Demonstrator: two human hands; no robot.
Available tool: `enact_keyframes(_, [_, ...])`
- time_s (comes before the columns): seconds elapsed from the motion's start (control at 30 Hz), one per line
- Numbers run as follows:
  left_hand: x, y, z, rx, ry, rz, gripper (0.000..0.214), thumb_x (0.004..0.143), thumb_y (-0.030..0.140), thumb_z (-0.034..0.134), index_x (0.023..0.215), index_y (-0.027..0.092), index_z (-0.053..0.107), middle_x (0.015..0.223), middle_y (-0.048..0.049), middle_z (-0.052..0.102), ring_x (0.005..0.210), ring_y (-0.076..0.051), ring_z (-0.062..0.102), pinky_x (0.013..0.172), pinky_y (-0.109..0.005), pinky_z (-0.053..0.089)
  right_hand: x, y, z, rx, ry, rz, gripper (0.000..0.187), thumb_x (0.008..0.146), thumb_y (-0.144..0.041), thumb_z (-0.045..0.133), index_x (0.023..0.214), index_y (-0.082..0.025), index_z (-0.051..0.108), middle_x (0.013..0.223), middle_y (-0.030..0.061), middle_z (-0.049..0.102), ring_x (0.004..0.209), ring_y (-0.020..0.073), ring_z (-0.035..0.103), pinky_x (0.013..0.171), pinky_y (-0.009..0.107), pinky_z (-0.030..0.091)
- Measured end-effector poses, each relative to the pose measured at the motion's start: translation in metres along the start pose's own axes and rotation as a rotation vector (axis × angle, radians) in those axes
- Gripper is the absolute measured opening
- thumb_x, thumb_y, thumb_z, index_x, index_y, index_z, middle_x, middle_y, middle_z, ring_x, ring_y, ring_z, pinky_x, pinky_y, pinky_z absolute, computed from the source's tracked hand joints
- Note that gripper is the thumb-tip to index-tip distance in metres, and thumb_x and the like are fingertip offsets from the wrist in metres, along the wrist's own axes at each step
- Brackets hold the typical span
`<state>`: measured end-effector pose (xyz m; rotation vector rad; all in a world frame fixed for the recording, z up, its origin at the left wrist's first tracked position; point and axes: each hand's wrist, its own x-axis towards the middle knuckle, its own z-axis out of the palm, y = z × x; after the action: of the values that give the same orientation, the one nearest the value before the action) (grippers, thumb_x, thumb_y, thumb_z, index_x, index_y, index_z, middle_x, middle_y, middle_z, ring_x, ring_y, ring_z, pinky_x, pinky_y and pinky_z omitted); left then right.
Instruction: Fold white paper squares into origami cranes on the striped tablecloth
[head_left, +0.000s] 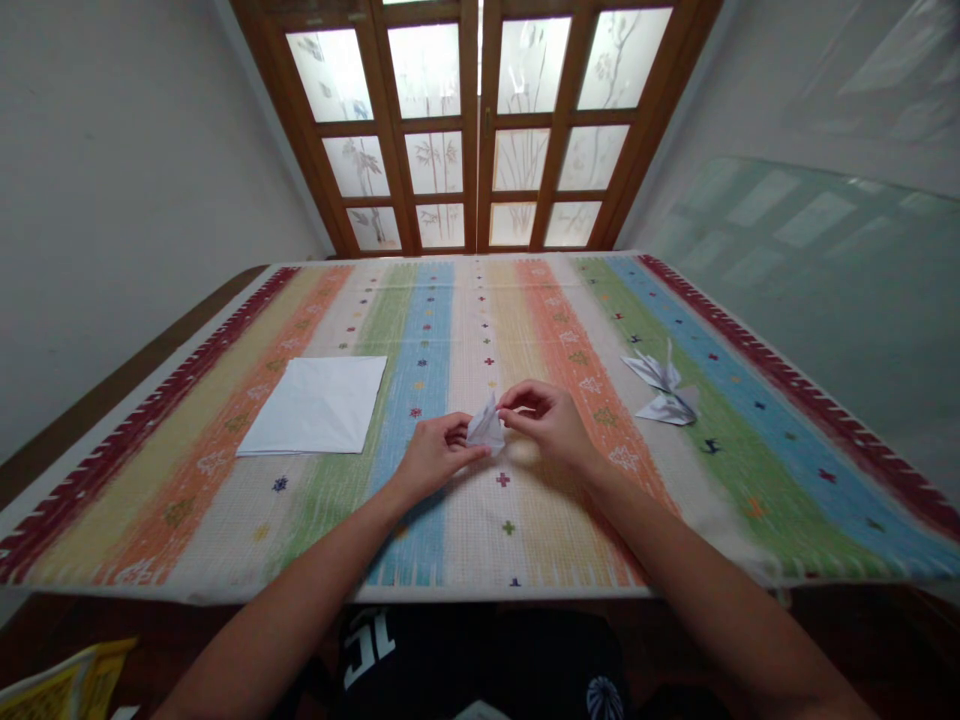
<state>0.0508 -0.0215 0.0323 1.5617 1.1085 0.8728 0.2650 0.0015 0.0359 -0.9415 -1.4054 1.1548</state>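
Note:
A small, partly folded piece of white paper (486, 427) is held just above the striped tablecloth (525, 520), near the middle of the table. My left hand (433, 456) pinches its lower left side with closed fingers. My right hand (546, 420) pinches its upper right tip between thumb and fingers. A stack of flat white paper sheets (315, 405) lies to the left of my hands. Two finished folded paper figures (664, 390) rest on the cloth to the right.
The table's near edge runs just in front of my forearms. Wooden doors with frosted glass panes (480, 130) stand beyond the far edge. A glass panel (825, 270) leans along the right wall. Something yellow (67, 685) lies at the lower left, below the table.

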Motion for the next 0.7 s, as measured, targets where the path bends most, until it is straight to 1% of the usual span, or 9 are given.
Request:
enact_keyframes(0.1, [-0.0001, 0.0, 0.0003, 0.0, 0.003, -0.006, 0.031, 0.073, 0.031, 0.088, 0.1, 0.019, 0.078, 0.088, -0.0059, 0.082, 0.079, -0.023, 0.077, 0.074, -0.035, 0.061, 0.0011, 0.0, -0.0001, 0.01, -0.001, 0.012, 0.036, 0.071, -0.049, 0.093, 0.082, -0.023, 0.072, 0.086, 0.0039, 0.074, 0.08, 0.0186, 0.071, 0.073, 0.032, 0.061])
enact_keyframes(0.2, [0.0001, -0.0018, 0.0006, -0.021, -0.004, -0.021, 0.033, 0.072, 0.033, 0.088, 0.101, 0.019, 0.078, 0.09, -0.0067, 0.083, 0.079, -0.022, 0.077, 0.074, -0.035, 0.061, 0.002, 0.0, 0.0007, 0.024, -0.003, 0.008, 0.038, 0.071, -0.047, 0.094, 0.082, -0.023, 0.067, 0.083, 0.002, 0.071, 0.076, 0.0171, 0.069, 0.071, 0.03, 0.059])
enact_keyframes(0.33, [-0.0001, -0.0033, 0.0011, -0.058, -0.023, -0.046, 0.037, 0.071, 0.036, 0.089, 0.102, 0.018, 0.077, 0.091, -0.0075, 0.083, 0.079, -0.022, 0.077, 0.073, -0.033, 0.059, 0.0013, -0.0002, 0.0028, 0.079, -0.015, -0.005, 0.05, 0.072, -0.051, 0.093, 0.077, -0.025, 0.051, 0.08, 0.0005, 0.07, 0.072, 0.0161, 0.067, 0.07, 0.03, 0.057])
enact_keyframes(0.47, [-0.0006, -0.0022, 0.0018, -0.103, -0.041, -0.051, 0.036, 0.071, 0.034, 0.089, 0.101, 0.018, 0.077, 0.091, -0.0075, 0.083, 0.081, -0.022, 0.078, 0.076, -0.034, 0.06, -0.0006, -0.0021, 0.0041, 0.045, -0.028, -0.006, 0.059, 0.076, -0.057, 0.089, 0.077, -0.027, 0.039, 0.08, 0.0007, 0.07, 0.07, 0.0161, 0.065, 0.069, 0.031, 0.056])
enact_keyframes(0.53, [-0.0004, -0.0024, 0.0015, -0.123, -0.05, -0.045, 0.036, 0.072, 0.034, 0.088, 0.102, 0.018, 0.076, 0.092, -0.0072, 0.083, 0.082, -0.023, 0.078, 0.077, -0.035, 0.06, -0.0006, -0.0032, 0.0043, 0.021, -0.033, -0.016, 0.058, 0.077, -0.06, 0.088, 0.078, -0.027, 0.04, 0.081, 0.001, 0.07, 0.071, 0.0167, 0.065, 0.071, 0.033, 0.058])
enact_keyframes(0.6, [0.0003, -0.0035, 0.0003, -0.123, -0.033, -0.027, 0.034, 0.073, 0.033, 0.088, 0.101, 0.018, 0.076, 0.092, -0.0065, 0.083, 0.082, -0.023, 0.078, 0.076, -0.034, 0.061, -0.0001, -0.0037, 0.0046, -0.009, -0.012, -0.044, 0.053, 0.078, -0.06, 0.087, 0.081, -0.026, 0.047, 0.084, 0.0017, 0.069, 0.075, 0.0181, 0.066, 0.075, 0.034, 0.059])
enact_keyframes(0.67, [0.0013, -0.0049, -0.0017, -0.063, 0.045, 0.008, 0.03, 0.075, 0.034, 0.087, 0.097, 0.018, 0.075, 0.088, -0.005, 0.081, 0.077, -0.021, 0.076, 0.072, -0.032, 0.06, 0.0, -0.0033, 0.0054, -0.057, 0.045, -0.076, 0.047, 0.08, -0.06, 0.085, 0.086, -0.026, 0.055, 0.089, 0.0028, 0.068, 0.082, 0.0192, 0.067, 0.075, 0.033, 0.059])
enact_keyframes(0.7, [0.0017, -0.0055, -0.0029, -0.01, 0.098, 0.03, 0.027, 0.076, 0.034, 0.087, 0.094, 0.018, 0.074, 0.085, -0.004, 0.079, 0.073, -0.02, 0.075, 0.069, -0.031, 0.059, -0.0005, -0.0027, 0.0063, -0.08, 0.067, -0.08, 0.044, 0.081, -0.06, 0.084, 0.088, -0.025, 0.057, 0.09, 0.0027, 0.067, 0.082, 0.019, 0.066, 0.072, 0.031, 0.058])
